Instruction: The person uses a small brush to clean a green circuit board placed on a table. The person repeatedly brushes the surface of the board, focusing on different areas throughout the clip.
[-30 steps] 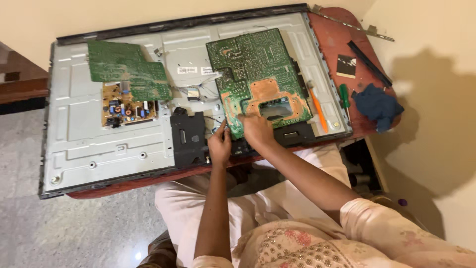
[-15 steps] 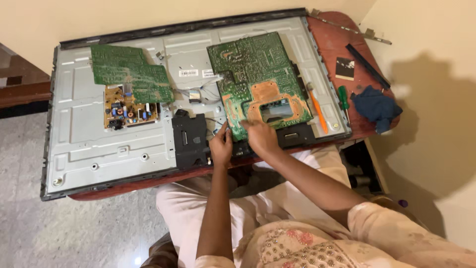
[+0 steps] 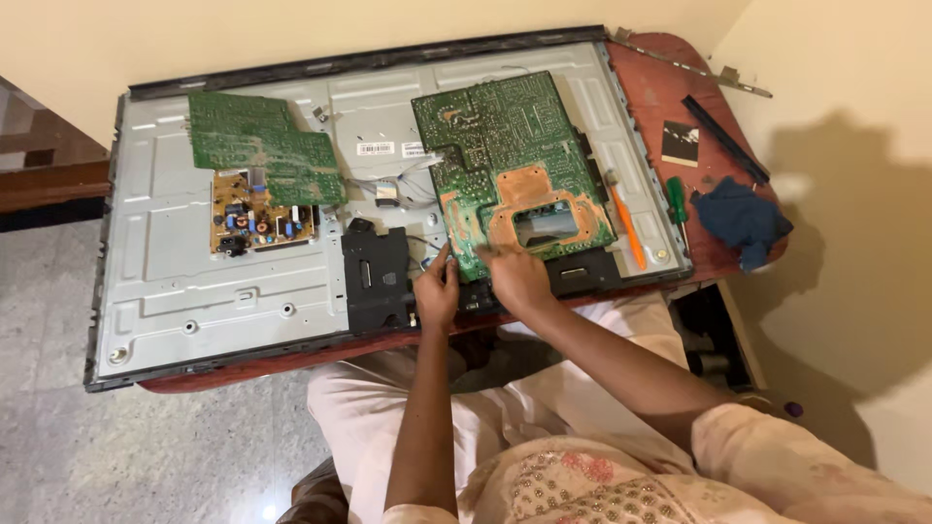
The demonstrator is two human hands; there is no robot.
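Note:
An opened flat-screen television (image 3: 175,262) lies back-up on a reddish table (image 3: 670,97), its grey metal chassis bare. A large green circuit board (image 3: 505,155) with a copper-coloured patch rests flipped over on the right of the chassis. My left hand (image 3: 437,289) pinches the board's near left corner. My right hand (image 3: 517,277) grips the board's near edge just beside it. A second green board (image 3: 262,146) lies at the upper left, partly over a small tan power board (image 3: 257,218). A black plastic bracket (image 3: 374,277) sits left of my left hand.
An orange-handled tool (image 3: 626,225) and a green-handled screwdriver (image 3: 677,202) lie at the chassis's right edge. A blue cloth (image 3: 743,218), a black strip (image 3: 723,136) and a small dark square (image 3: 680,143) rest on the table's right end. A beige wall stands behind and to the right.
My right hand has slid left along the board's near edge toward my left hand. The view has shifted slightly; the boards stay in place.

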